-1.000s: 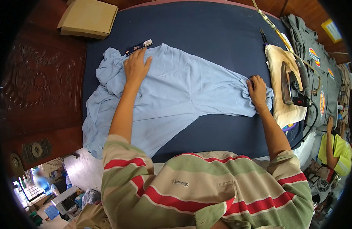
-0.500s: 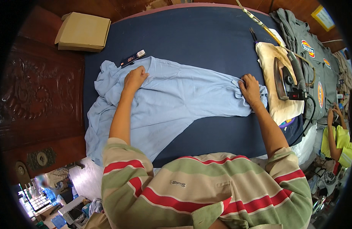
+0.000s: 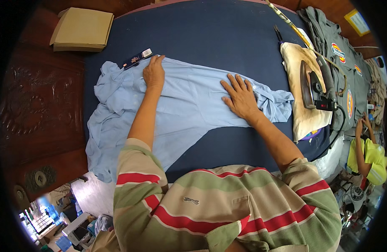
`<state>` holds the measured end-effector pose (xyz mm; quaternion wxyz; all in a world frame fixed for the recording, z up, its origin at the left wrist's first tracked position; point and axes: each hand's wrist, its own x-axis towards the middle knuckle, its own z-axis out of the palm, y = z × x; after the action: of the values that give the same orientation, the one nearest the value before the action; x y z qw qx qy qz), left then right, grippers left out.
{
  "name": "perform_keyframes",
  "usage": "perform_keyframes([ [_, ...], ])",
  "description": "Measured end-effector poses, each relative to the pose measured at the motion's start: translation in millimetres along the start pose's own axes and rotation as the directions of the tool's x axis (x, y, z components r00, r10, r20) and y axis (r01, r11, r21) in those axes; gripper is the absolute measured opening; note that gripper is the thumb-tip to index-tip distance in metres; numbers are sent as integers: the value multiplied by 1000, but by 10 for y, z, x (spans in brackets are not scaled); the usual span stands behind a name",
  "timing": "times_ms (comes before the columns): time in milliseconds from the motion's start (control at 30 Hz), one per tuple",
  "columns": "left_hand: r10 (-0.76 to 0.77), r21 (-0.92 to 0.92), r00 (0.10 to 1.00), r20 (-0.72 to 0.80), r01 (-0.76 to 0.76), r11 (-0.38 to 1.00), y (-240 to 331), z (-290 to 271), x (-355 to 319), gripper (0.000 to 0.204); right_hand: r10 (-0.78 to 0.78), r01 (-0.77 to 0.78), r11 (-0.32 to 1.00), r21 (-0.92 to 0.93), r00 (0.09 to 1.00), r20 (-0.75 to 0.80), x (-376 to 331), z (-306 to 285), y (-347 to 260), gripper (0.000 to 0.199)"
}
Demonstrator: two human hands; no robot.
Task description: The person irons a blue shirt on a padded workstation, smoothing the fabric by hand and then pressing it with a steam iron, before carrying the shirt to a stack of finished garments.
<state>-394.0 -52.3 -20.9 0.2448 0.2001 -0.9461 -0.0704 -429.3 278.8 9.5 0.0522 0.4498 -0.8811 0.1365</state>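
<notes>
A light blue shirt [image 3: 183, 98] lies spread across the dark blue padded table, its sleeve stretching to the right and ending in crumpled folds. Near the shirt's far edge, my left hand [image 3: 154, 74] is closed on the fabric with its fingers close together. My right hand [image 3: 242, 98] presses flat on the sleeve, fingers spread, just left of the cuff button. A dark tag with a white label [image 3: 137, 59] sits at the shirt's far edge beside my left fingers. Bunched cloth covers the shirt's left side.
An iron [image 3: 314, 88] rests on a folded cream cloth [image 3: 292, 59] at the right, its cord hanging down. Grey garments [image 3: 342, 80] are piled beyond it. A cardboard box [image 3: 82, 28] stands far left by carved dark wood [image 3: 40, 96]. Another person in a yellow vest [image 3: 365, 157] is at right.
My right hand has moved left from the bunched cuff and now lies flat on the sleeve. My left hand has shifted slightly toward the shirt's far edge, its fingers less curled.
</notes>
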Motion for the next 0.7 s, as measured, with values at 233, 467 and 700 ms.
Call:
perform_keyframes([
  [233,-86,243,986,140,50,969,83,-137,100,34,23,-26,999,30,996,84,-132,-95,59,56],
  [467,410,-131,855,317,-389,912,848,-288,152,41,-169,142,966,218,980,108,-305,-174,-15,50],
  [700,279,-50,791,544,-301,952,1062,-199,296,20,-154,143,987,77,974,164,-559,-151,-123,44],
])
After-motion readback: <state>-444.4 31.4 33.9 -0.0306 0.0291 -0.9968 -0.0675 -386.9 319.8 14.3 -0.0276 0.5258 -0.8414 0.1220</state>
